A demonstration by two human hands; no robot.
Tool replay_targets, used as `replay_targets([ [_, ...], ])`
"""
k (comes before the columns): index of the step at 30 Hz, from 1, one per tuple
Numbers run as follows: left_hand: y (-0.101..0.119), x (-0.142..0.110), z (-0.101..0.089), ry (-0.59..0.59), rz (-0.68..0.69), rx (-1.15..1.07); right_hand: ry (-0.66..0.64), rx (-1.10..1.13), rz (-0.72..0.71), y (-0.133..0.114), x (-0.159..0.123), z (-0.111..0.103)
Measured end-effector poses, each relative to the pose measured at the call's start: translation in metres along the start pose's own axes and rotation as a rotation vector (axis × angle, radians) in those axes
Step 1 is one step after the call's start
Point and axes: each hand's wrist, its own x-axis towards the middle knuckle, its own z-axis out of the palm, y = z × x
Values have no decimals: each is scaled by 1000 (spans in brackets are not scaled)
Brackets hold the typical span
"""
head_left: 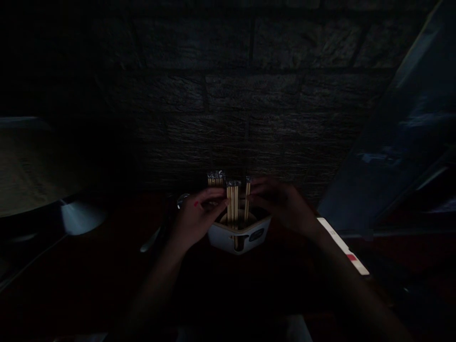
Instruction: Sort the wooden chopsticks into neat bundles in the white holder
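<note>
In the dim head view, a white holder box (pixel 221 240) with dark cut-outs in its front stands in the middle. My left hand (pixel 199 216) is closed on a bundle of pale wooden chopsticks (pixel 232 204) with shiny silvery ends, upright in the holder. Opposite it, my right hand (pixel 280 202) pinches a thinner bundle of chopsticks (pixel 247 202) at the holder's right side. Behind my left fingers rises another bundle of chopsticks with silvery tops (pixel 216 177). Darkness hides part of my right fingers and the inside of the holder.
A dark brick wall (pixel 228 95) rises behind the holder. To the right lies a bright pale strip (pixel 342 244) with a red patch, beside a bluish panel (pixel 377 142). A pale rounded object (pixel 32 166) and a whitish cone-like piece (pixel 80 218) are at the left.
</note>
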Motion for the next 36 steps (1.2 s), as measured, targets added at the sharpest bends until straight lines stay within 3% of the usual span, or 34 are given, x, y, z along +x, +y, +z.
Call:
replay_targets([
  [3, 9, -6, -5, 127, 63, 48, 22, 86, 17, -13, -2, -5],
  [5, 16, -10, -6, 151, 94, 63, 18, 115, -15, -20, -1, -4],
  [11, 21, -7, -2, 83, 94, 55, -57, 61, -57, -21, 8, 13],
  [21, 10, -4, 8, -61, 52, 43, 92, -68, -89, 8, 9, 30],
  [28, 6, 1, 10, -113, 64, -4, -113, -14, -49, 14, 12, 21],
  [32, 5, 1, 13, -125, -6, -53, -148, 0, -44, 10, 11, 17],
  [36, 4, 1, 14, -137, 26, -84, -167, 32, -63, 10, 11, 18],
])
